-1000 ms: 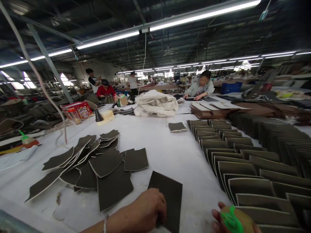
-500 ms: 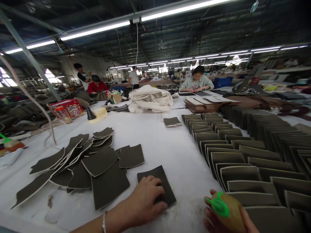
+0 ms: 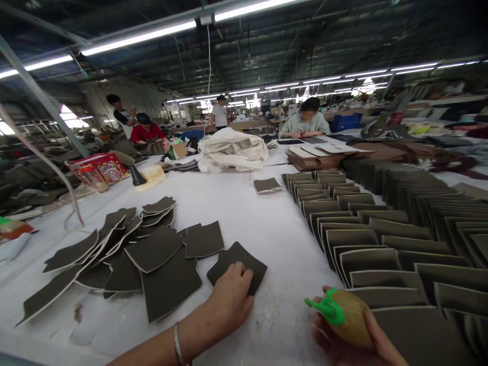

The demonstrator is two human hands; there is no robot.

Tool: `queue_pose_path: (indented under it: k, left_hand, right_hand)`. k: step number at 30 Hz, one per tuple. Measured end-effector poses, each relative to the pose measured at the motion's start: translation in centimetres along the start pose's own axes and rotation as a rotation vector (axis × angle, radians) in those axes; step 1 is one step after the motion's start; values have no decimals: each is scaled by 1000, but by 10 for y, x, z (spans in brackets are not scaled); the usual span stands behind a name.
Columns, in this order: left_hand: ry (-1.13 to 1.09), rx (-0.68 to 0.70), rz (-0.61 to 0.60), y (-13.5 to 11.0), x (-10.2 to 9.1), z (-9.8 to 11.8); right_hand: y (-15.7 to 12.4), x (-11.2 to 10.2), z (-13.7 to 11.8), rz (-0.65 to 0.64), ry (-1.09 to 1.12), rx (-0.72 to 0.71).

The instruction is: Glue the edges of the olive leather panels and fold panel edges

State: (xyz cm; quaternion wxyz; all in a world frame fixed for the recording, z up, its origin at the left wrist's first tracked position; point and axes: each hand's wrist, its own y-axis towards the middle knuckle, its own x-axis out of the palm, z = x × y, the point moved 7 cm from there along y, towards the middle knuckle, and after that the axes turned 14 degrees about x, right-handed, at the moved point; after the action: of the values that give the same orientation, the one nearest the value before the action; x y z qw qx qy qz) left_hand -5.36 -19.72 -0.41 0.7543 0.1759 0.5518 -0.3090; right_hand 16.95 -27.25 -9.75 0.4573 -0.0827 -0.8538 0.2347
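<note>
My left hand (image 3: pixel 231 294), with a silver bangle at the wrist, has its fingers bent and closed on a dark grey-green panel (image 3: pixel 237 258) lying flat on the white tabletop. The fingertips are partly hidden. At the lower right, my right hand (image 3: pixel 375 338) is wrapped round a yellowish glue bottle (image 3: pixel 351 315). Its green nozzle points left, above the table. Left of my left hand lies a loose, overlapping heap of similar dark panels (image 3: pixel 170 287) with pale edges. On the right, beside the bottle, long rows of overlapping dark panels (image 3: pixel 375 272) cover the table.
A small stack of dark pieces (image 3: pixel 267 185) lies farther back. Beyond are a crumpled white cloth bundle (image 3: pixel 233 150), a black cone on a yellow block (image 3: pixel 150 178) and brown panel stacks (image 3: pixel 314 157). A co-worker (image 3: pixel 305 122) sits across the table. A cable hangs at left.
The panel under my left hand has turned, and the hand's fingers have curled in from a flatter spread. In my right hand the bottle has tilted, its nozzle now pointing left.
</note>
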Motion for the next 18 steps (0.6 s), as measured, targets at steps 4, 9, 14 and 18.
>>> queue_pose_path:
  k: [4, 9, 14, 18]
  left_hand:
    - [101, -57, -59, 10, 8, 3]
    - [158, -98, -108, 17, 11, 11]
    - [182, -27, -113, 24, 13, 14]
    - [195, 44, -97, 24, 3, 1]
  right_hand:
    - [-4, 3, 0, -29, -113, -40]
    - [-9, 5, 3, 54, -66, -85]
    - [-22, 24, -13, 130, -204, -240]
    - [-36, 43, -41, 286, -476, -495]
